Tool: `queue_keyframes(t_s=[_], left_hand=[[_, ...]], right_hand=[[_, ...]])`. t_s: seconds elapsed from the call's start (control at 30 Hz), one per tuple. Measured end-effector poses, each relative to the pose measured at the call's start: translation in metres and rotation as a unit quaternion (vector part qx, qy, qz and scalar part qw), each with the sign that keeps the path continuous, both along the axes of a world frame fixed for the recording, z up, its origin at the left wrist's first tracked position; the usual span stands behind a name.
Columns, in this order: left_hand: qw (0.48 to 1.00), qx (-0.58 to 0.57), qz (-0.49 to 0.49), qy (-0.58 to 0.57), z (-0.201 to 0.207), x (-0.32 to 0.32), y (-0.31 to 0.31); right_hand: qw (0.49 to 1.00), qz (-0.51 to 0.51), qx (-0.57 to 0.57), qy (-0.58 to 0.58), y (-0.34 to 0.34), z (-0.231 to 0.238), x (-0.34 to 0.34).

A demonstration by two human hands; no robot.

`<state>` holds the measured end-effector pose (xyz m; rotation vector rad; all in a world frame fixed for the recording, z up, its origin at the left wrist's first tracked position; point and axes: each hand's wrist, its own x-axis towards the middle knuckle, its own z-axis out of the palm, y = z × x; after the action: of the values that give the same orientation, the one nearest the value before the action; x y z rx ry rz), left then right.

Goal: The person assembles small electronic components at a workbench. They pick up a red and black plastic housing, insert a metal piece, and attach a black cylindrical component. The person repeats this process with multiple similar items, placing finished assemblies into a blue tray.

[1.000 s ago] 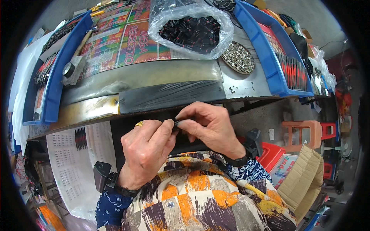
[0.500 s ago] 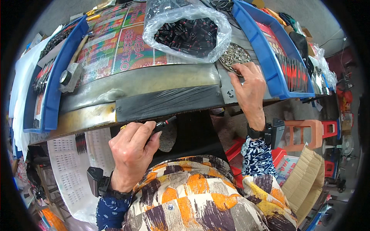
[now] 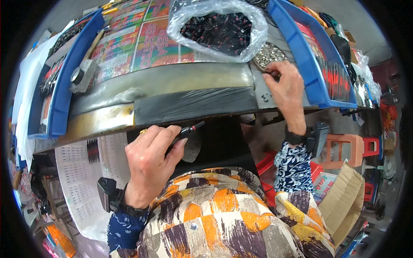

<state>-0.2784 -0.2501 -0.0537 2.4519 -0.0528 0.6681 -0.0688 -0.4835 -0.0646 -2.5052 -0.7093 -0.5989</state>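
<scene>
My left hand (image 3: 150, 157) is below the table's front edge and grips a small black stick-like part with a red tip (image 3: 192, 128). My right hand (image 3: 287, 84) reaches up onto the metal table top (image 3: 172, 81) and its fingertips pinch at the edge of a round dish of small silvery metal bits (image 3: 269, 55). A clear plastic bag full of black and red parts (image 3: 217, 28) sits just behind that dish. A strip of black tape (image 3: 193, 105) covers the table's front edge between my hands.
Blue plastic trays stand at the left (image 3: 64, 86) and right (image 3: 309, 64) of the table. A colourful printed sheet (image 3: 142, 38) covers the table's middle. A small grey metal block (image 3: 81, 76) lies left. An orange plastic stool (image 3: 348, 148) and a cardboard box (image 3: 344, 202) are on the floor at right.
My hands were together at the table edge a second ago. The right hand has since lifted away and reached up to the dish of metal bits, while the left stays low with the black part.
</scene>
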Motion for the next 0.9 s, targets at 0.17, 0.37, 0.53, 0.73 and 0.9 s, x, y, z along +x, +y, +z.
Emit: queue_keyframes(t_s=[0.17, 0.37, 0.53, 0.73, 0.9], left_hand=[[1.0, -0.019, -0.003, 0.001, -0.002, -0.005, 0.001], [0.998, -0.052, -0.013, 0.02, -0.001, -0.007, 0.001], [0.998, -0.06, -0.022, 0.029, 0.003, -0.009, 0.0], [0.997, -0.071, -0.019, 0.029, 0.006, -0.013, -0.001], [0.998, -0.06, -0.024, 0.023, 0.006, -0.015, -0.001]], right_hand=[[0.994, -0.007, 0.064, 0.093, 0.008, 0.013, -0.009], [0.946, 0.142, 0.232, 0.178, 0.033, 0.017, -0.081], [0.893, 0.304, 0.275, 0.186, 0.057, 0.008, -0.114], [0.865, 0.348, 0.29, 0.216, 0.07, 0.003, -0.123], [0.871, 0.355, 0.272, 0.205, 0.07, 0.002, -0.124]])
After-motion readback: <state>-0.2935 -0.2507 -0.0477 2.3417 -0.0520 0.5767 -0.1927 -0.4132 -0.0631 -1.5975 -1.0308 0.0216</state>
